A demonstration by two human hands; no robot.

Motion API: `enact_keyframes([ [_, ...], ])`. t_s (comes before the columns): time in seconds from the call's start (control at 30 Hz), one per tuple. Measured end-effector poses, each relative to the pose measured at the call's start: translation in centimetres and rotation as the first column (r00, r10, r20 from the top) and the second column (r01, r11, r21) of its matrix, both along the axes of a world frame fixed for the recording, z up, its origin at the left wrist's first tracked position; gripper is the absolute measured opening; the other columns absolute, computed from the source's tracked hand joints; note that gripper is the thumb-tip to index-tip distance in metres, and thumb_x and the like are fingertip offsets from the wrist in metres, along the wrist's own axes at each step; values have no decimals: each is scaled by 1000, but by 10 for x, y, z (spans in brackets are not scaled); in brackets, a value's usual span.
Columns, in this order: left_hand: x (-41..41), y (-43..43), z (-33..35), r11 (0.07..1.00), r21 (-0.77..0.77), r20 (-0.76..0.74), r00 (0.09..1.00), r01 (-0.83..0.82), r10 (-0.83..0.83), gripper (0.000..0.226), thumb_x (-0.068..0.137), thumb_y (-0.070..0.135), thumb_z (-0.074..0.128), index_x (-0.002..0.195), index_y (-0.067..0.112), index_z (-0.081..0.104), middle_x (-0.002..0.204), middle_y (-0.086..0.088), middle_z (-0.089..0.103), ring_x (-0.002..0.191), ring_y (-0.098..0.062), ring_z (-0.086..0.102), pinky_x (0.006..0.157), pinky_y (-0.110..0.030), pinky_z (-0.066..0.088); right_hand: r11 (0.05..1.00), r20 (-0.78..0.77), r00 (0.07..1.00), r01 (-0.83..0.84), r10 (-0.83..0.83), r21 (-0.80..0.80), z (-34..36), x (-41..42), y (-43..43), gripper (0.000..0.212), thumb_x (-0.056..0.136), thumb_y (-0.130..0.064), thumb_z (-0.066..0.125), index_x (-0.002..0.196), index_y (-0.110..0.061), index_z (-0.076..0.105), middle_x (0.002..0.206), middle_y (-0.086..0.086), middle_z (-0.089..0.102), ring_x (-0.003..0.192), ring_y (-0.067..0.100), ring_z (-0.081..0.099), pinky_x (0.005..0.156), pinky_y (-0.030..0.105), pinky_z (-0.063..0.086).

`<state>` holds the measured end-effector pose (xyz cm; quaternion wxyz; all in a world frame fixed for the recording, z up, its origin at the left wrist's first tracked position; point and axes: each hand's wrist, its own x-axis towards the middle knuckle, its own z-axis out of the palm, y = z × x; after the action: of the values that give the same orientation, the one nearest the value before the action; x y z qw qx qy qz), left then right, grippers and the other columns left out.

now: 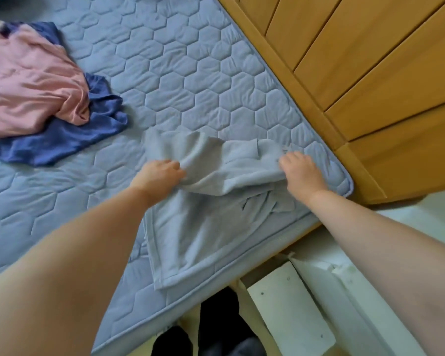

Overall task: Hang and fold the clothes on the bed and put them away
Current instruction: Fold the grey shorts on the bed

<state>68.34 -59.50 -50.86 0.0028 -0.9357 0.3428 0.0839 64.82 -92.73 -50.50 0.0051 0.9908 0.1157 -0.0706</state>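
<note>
1. Two hands work one grey garment (203, 227) at the near right corner of the mattress (190, 73). We see its long axis run from the near edge of the mattress away from us, up to the hands.
2. The far part of the garment is doubled over towards us, and that fold lies crosswise, stretched from hand to hand. The near hem hangs just over the mattress's near edge.
3. The cloth is a soft, matt knit, pale grey, with a stitched border along its left side and loose creases near the right.
4. The mattress cover is blue-grey, quilted in hexagons, with a piped rim.
5. The left hand (159, 176) pinches the left end of the fold, fingers curled in, forearm reaching forward from our lower left.
6. The right hand (302, 173) grips the right end of the fold, knuckles up, beside the mattress's right edge.
7. Towards the left edge we see a crumpled pink garment (28, 83) lying on top of a blue garment (62, 142), well apart from the grey one.
8. Honey-coloured wooden panels (370, 60) run along the right edge.
</note>
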Motion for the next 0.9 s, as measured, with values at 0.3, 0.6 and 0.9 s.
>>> enact_keyframes([
  [0.3,-78,29,-35,977,-26,-42,977,210,-211,27,55,-1,56,77,13,62,73,-7,58,58,-27,60,36,-25,38,977,-92,994,-71,53,-199,-35,-53,-3,22,73,6,64,88,-9,58,89,11,55,84,32,51,74,39,42],
  [0.6,-113,-35,-71,931,357,-565,811,73,153,29,93,25,44,120,18,53,118,-5,57,107,-26,56,77,-34,42,703,-367,744,659,-558,266,-63,-63,-4,34,92,-10,44,126,-8,52,129,11,47,119,28,44,100,40,38],
  [0.9,-152,-88,-110,914,364,-382,866,-178,321,84,78,46,67,143,23,18,134,-4,30,116,-25,37,74,-35,39,-40,-805,179,969,-566,244,-92,-45,-24,47,82,-37,71,118,-10,58,114,7,64,104,24,60,91,38,50],
])
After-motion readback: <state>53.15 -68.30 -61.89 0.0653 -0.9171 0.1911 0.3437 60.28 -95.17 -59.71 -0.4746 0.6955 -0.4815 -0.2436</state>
